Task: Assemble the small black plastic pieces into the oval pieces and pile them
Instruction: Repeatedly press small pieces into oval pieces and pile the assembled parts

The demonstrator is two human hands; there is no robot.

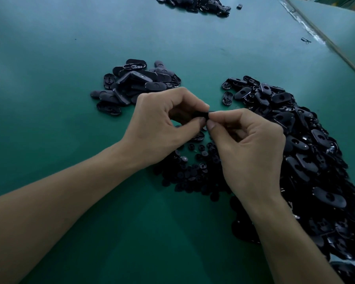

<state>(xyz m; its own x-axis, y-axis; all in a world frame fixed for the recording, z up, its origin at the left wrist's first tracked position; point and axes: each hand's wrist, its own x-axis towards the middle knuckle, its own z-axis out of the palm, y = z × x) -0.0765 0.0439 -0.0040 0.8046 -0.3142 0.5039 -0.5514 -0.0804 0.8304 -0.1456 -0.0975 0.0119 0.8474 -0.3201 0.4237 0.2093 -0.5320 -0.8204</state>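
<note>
My left hand [162, 124] and my right hand [248, 148] meet above the table's middle and pinch one black oval piece [201, 114] between thumbs and forefingers; most of it is hidden by the fingers. Whether a small piece sits in it, I cannot tell. Below the hands lies a scatter of small round black pieces [189, 173]. A big heap of oval pieces with holes [307, 152] spreads on the right. A smaller pile of oval pieces [135, 85] lies beyond my left hand.
The green table top [70, 78] carries another black pile [195, 3] at the far edge, with one loose piece [239, 6] beside it. A raised table edge [320, 37] runs diagonally at the far right.
</note>
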